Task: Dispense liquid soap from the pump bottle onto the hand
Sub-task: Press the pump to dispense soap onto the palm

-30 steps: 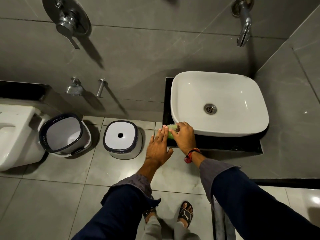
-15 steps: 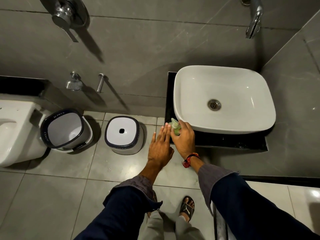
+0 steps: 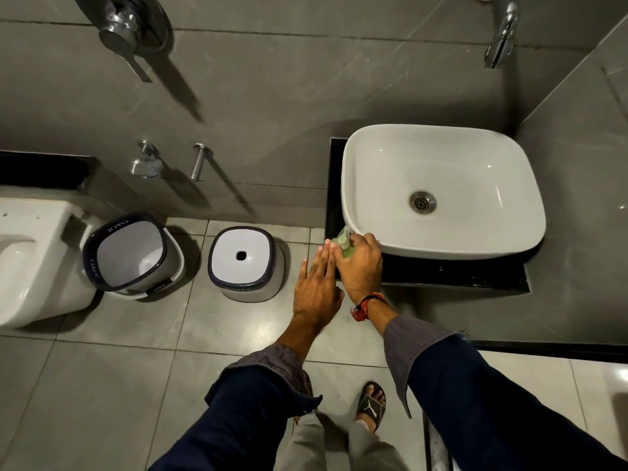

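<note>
A small green pump bottle stands at the front left corner of the black counter, beside the white basin. My right hand is wrapped around the bottle from above, hiding most of it; only the pale nozzle and a bit of green show. My left hand is held flat, fingers together, its fingertips right next to the nozzle. Its palm faces away from the camera, so I cannot see any soap on it.
A wall tap hangs above the basin. On the tiled floor to the left stand a white stool and a bucket, with a toilet at the far left. My sandalled foot is below.
The pump head has risen into view from under my right hand, which now grips lower on the bottle. Both hands stay beside each other at the counter corner.
</note>
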